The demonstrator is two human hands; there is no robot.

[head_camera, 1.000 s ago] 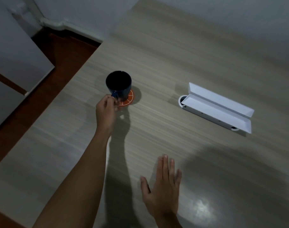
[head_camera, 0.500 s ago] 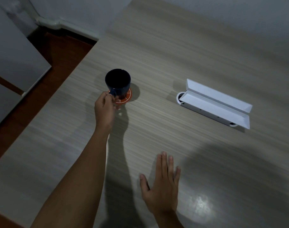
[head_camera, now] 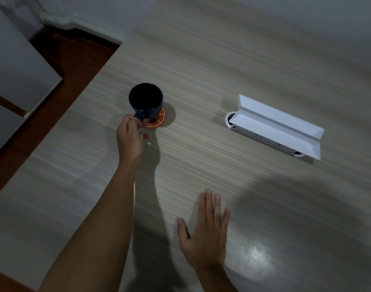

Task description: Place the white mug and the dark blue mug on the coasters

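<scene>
- No brand, label or legible writing shows on any object; the only marking is a pattern of white lines, like citrus segments, on the orange coaster [head_camera: 159, 121].
- Dark blue mug [head_camera: 146, 100]: upright on the orange coaster, set toward its far-left part, so the coaster's near-right edge shows. Handle points toward the person.
- Left hand [head_camera: 129, 138]: arm extended forward over the surface [head_camera: 201, 66], fingers [head_camera: 138, 122] pinched closed around the mug's handle, back of hand facing up and left.
- Right hand [head_camera: 205, 234]: palm down, flat on the surface near the person, fingers straight and slightly spread, thumb out to the left; it grips nothing.
- White hinged case [head_camera: 275, 127]: lies open on the surface to the right, well apart from the mug; its inside looks bare.
- The white mug and a second coaster do not appear in this view.
- Left of the surface: reddish-brown floor [head_camera: 70, 60] and a grey cabinet [head_camera: 13, 66].
</scene>
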